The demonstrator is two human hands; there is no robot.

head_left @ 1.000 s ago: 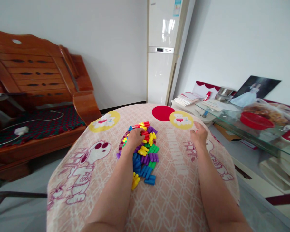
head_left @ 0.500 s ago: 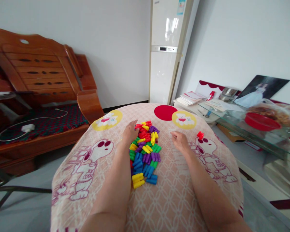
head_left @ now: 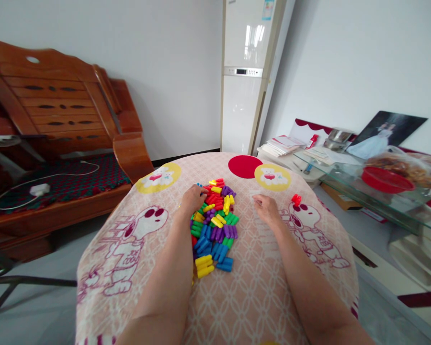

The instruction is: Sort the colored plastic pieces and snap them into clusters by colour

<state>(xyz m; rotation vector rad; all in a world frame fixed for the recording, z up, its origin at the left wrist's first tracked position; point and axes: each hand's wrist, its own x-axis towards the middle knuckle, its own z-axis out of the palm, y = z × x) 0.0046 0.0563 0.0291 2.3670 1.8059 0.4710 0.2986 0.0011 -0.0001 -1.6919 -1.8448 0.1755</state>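
Plastic blocks [head_left: 217,234] have my left hand [head_left: 193,200] bent over their far left, my right hand [head_left: 267,209] half-curled at right; I can't tell either grip.

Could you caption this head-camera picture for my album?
Left hand at a pile of colorful pieces, right hand apart from it, a red piece alone on the patterned tablecloth.

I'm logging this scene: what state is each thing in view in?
Colored pieces, heaped
Red item, apart from the colored pieces
Left hand, bent at the colored pieces, grip unclear
Right hand, loosely curled
Tablecloth, spread
Cable, uncoiled
Papers, stacked
White unit, display dark
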